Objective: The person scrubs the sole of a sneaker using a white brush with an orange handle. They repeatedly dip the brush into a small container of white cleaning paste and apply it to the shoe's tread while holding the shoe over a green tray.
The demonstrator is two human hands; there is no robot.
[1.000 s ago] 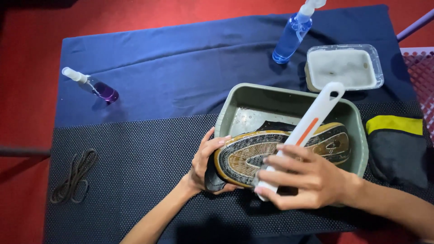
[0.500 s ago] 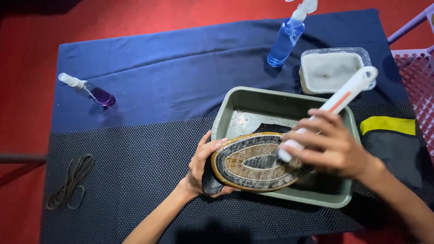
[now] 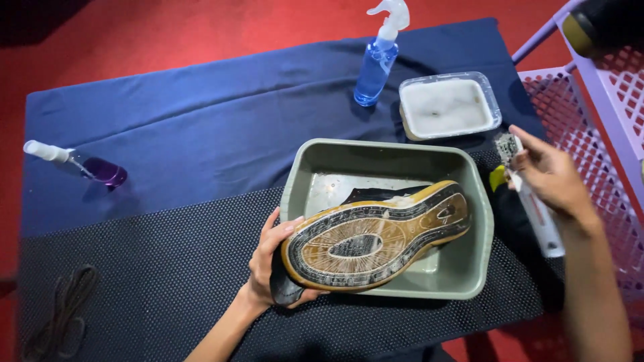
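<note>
Meanwhile left hand (image 3: 272, 265) grips the upturned shoe (image 3: 376, 238) (over the basin (image 3: 305, 177)), right hand (image 3: 547, 174) grasping a brush (image 3: 537, 211).

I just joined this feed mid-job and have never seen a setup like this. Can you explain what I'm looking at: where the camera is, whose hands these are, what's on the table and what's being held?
There is no machine here, only a person working with bare hands. The single picture comes from a camera on that person's head, looking down at a table covered with a blue cloth and a dark dotted mat.

The left hand grips one end of a shoe, turned sole up over a grey-green tub. The right hand is off to the right of the tub, fingers closed around a white-handled brush, bristles pointing away from the person.

Also on the table are a blue spray bottle, a clear container of foamy white liquid, a small bottle lying on its side with purple liquid, and dark laces. A lilac plastic basket stands at the right.
</note>
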